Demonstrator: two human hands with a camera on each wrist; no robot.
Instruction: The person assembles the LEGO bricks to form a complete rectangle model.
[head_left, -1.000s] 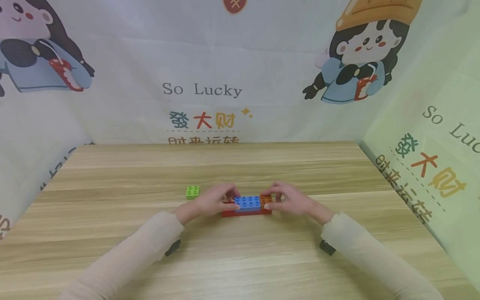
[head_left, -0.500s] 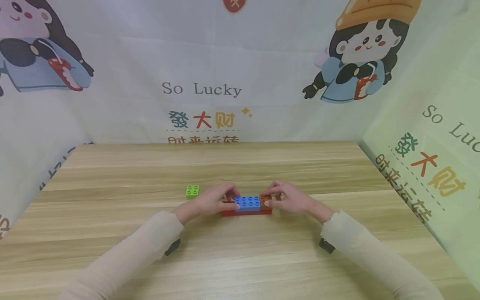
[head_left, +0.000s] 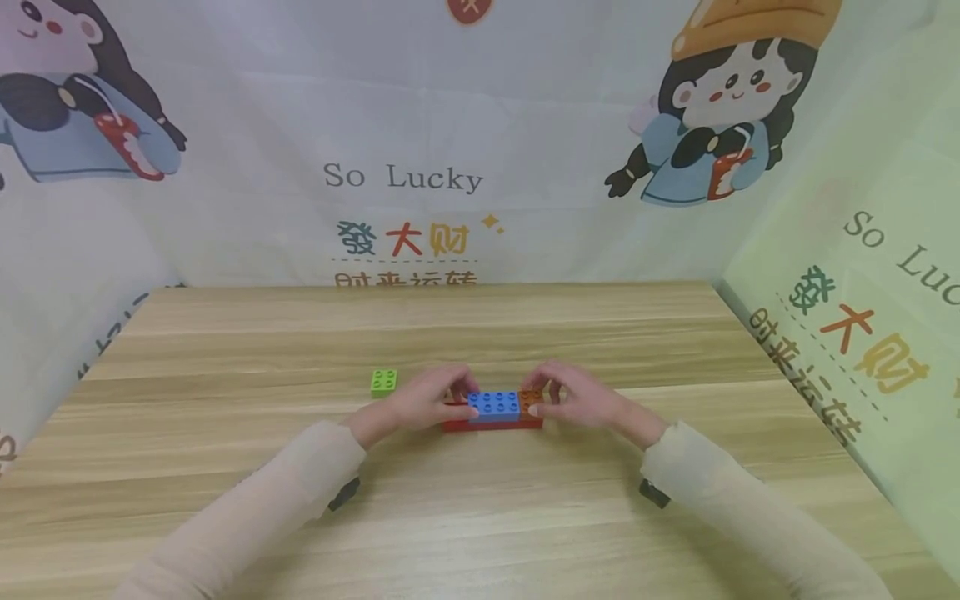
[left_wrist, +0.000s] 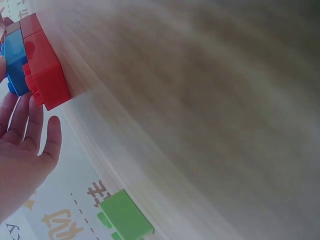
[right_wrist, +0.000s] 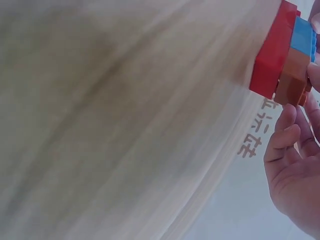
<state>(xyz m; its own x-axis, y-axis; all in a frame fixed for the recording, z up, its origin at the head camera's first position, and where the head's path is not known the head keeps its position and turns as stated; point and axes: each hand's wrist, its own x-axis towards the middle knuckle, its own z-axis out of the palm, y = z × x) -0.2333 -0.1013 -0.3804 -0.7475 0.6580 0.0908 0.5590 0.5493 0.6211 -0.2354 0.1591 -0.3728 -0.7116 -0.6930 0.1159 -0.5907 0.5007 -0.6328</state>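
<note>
1. The block stack [head_left: 492,412] sits mid-table [head_left: 480,517] — blue brick [head_left: 495,404] and orange brick [head_left: 531,399] on a red base [head_left: 491,425], long axis running left to right.
2. Left hand [head_left: 427,400] pinches the left end, fingers curled around it.
3. Right hand [head_left: 577,398] grips the orange end — equally close.
4. A green brick [head_left: 385,382] lies just left, untouched.

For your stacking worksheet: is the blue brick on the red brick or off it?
On: the blue brick sits studs-up atop the red brick, beside the orange brick.
</note>
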